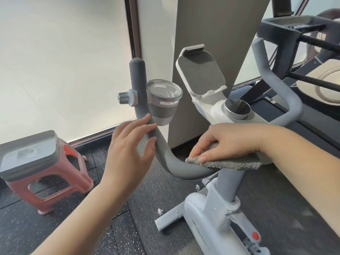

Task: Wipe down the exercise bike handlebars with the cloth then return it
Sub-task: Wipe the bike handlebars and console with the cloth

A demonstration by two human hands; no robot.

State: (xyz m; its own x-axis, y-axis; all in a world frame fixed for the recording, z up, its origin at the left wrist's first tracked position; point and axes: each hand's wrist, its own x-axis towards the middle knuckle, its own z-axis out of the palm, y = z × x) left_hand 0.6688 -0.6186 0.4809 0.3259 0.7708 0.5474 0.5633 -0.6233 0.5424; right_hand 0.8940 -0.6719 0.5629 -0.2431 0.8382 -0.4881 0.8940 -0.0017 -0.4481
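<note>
The grey padded handlebar of a white exercise bike curves up on the left to a rounded tip and up on the right as well. A grey fluffy cloth lies folded over the bar's middle, and my right hand holds it there, fingers curled over the top. My left hand is open with relaxed fingers; its fingertips touch the left curve of the bar just below the cup holder.
A grey-and-white cup holder is clamped to the left bar. A tablet rest and a round knob sit at the bike's centre. A red stool carrying a grey lidded box stands left on the speckled floor. A treadmill is at right.
</note>
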